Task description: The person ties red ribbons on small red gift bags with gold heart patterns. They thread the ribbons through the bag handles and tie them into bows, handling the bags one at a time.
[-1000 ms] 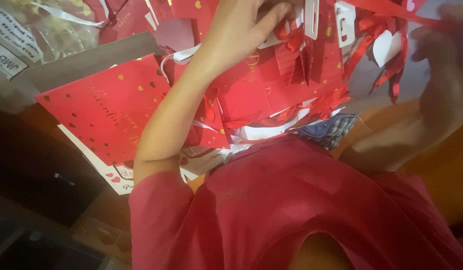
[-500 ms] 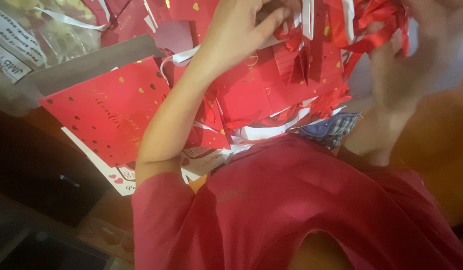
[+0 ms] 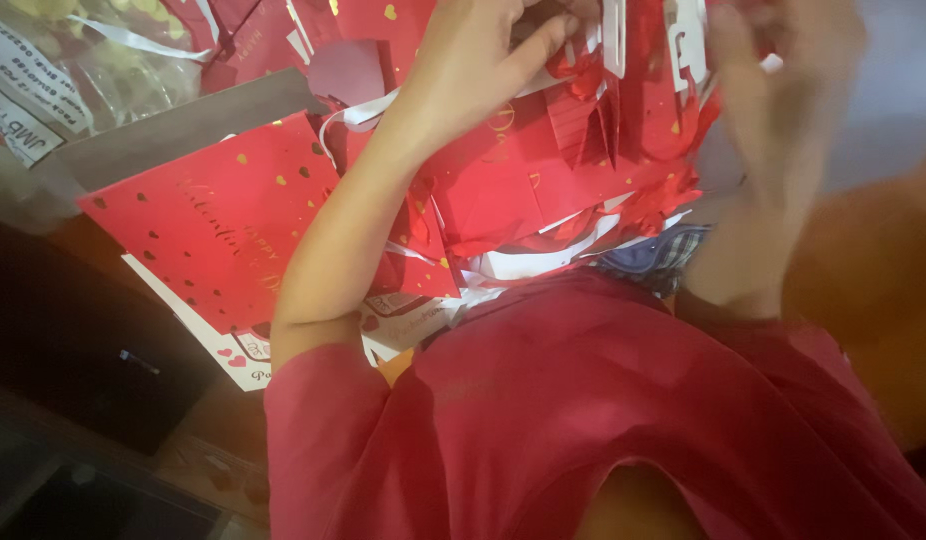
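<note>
A heap of red paper gift bags and cards (image 3: 503,190) with gold hearts, red ribbons and white ribbon handles lies in front of me. My left hand (image 3: 478,65) reaches into the top of the heap, its fingers closed on a red ribbon piece (image 3: 573,70) next to a white plastic tab (image 3: 613,35). My right hand (image 3: 783,80) is raised at the heap's right side, close to a second white tab (image 3: 688,35). It is blurred by motion, and its grip cannot be made out. My red shirt (image 3: 583,430) fills the lower part of the view.
A large flat red bag with gold hearts (image 3: 218,220) lies at the left over a white card with hearts (image 3: 233,360). A clear plastic bag with labels (image 3: 53,70) and a grey strip (image 3: 183,125) sit at the top left. Plaid cloth (image 3: 658,255) shows under the heap. Dark furniture (image 3: 73,350) is at the left.
My right hand has swung in from the far right toward the heap's top and now sits close to the white tabs. My left hand has stayed in the ribbons.
</note>
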